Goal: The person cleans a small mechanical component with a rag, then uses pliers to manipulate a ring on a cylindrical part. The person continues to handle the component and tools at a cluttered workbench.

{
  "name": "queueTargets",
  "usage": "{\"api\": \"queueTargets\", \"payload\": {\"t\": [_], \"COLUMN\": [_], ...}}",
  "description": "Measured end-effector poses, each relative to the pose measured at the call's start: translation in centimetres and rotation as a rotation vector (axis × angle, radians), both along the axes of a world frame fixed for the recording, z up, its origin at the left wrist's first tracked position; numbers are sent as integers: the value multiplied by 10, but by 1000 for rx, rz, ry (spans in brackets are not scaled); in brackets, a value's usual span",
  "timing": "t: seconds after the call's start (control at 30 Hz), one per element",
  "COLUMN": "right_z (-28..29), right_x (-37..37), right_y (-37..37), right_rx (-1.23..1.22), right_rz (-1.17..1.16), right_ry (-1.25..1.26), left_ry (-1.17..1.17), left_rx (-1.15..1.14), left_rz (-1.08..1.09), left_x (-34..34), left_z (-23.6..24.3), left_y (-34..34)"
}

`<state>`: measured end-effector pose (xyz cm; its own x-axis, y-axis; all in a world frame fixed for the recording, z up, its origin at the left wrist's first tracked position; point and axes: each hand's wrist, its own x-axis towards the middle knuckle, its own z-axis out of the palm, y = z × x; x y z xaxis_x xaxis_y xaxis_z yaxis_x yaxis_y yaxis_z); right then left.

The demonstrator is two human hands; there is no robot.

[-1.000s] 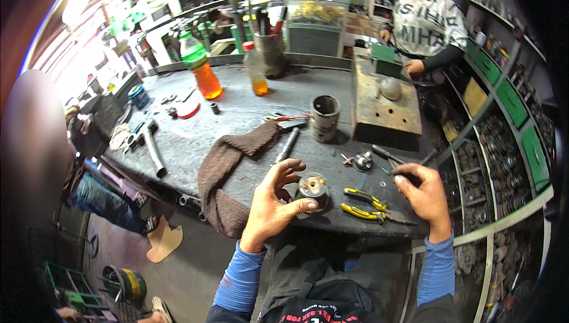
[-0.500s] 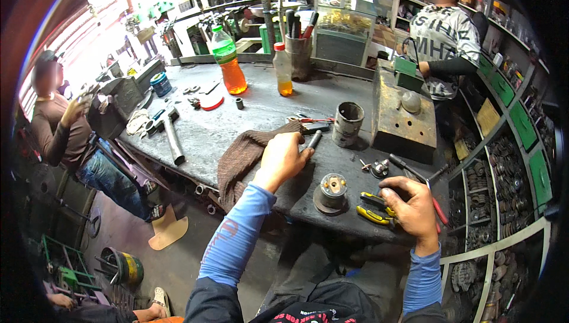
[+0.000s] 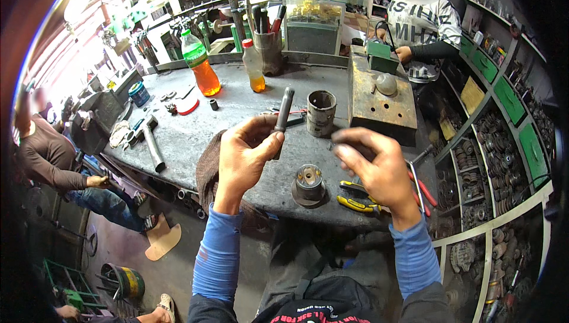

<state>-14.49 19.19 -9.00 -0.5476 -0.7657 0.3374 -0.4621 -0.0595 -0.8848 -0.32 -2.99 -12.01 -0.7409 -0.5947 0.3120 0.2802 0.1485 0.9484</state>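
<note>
My left hand [image 3: 242, 154] is closed on a short dark metal shaft [image 3: 285, 111], held upright with its ridged upper end above the fingers. To its right, my right hand [image 3: 379, 166] is raised over the bench with fingers curled toward the thumb. Something small and dark seems to be at its fingertips, too blurred to name. Between and below the hands stands a round metal part [image 3: 309, 185] with a flanged base and a hole in its top. Yellow-and-black pliers [image 3: 359, 205] lie beside it, near my right wrist. A brown knitted cloth [image 3: 208, 166] lies behind my left wrist.
A dirty metal cup [image 3: 321, 113] and a heavy steel block [image 3: 382, 106] stand beyond my hands. Bottles of orange liquid [image 3: 204, 74] and yellow liquid [image 3: 255, 77] stand farther back. A hammer [image 3: 154, 145] lies left. Co-workers stand at the left and far right.
My left hand has lifted the shaft off the bench beside the cloth and turned it upright. My right hand has moved up and left, away from the pliers. The view has shifted right.
</note>
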Motion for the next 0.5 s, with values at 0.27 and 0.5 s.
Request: {"api": "queueTargets", "payload": {"t": [0.27,0.5], "right_z": [39,25], "right_x": [18,12], "right_y": [-35,-38], "right_rx": [-78,-65], "right_rz": [95,50], "right_ry": [-24,229], "left_ry": [107,132], "left_rx": [-196,-139], "left_rz": [-42,-50], "left_x": [11,13], "left_z": [9,-52], "left_y": [51,58]}}
